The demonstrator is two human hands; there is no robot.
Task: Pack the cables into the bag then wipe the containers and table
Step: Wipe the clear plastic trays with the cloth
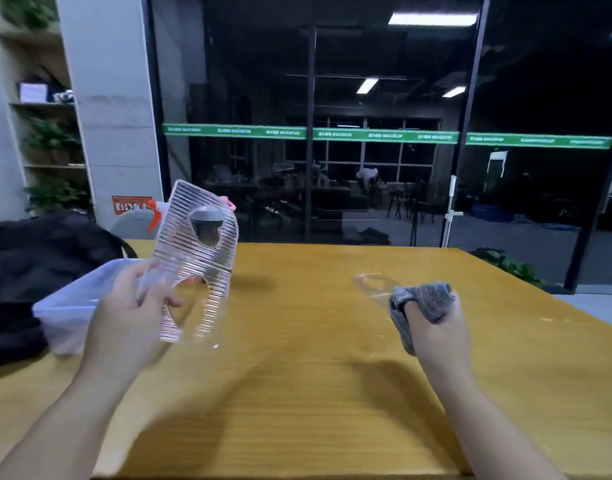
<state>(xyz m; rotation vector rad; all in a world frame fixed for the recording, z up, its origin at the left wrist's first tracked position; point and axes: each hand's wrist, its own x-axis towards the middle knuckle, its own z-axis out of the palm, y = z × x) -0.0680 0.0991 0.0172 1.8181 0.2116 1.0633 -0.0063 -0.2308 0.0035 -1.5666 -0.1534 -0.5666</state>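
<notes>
looks like the wiping step; left hand point(131, 306) grips a ribbed clear container point(197, 258) held up over the table point(315, 341), right hand point(432, 317) is balled round a grey cloth point(418, 299) off to its side; next I'd bring cloth to plastic

Both hands are reaching forward, each gripping something.
The left hand point(131, 306) is curling its fingers around a ribbed clear container point(197, 258); the right hand point(436, 323) is clutching a grey cloth point(418, 303).
</notes>
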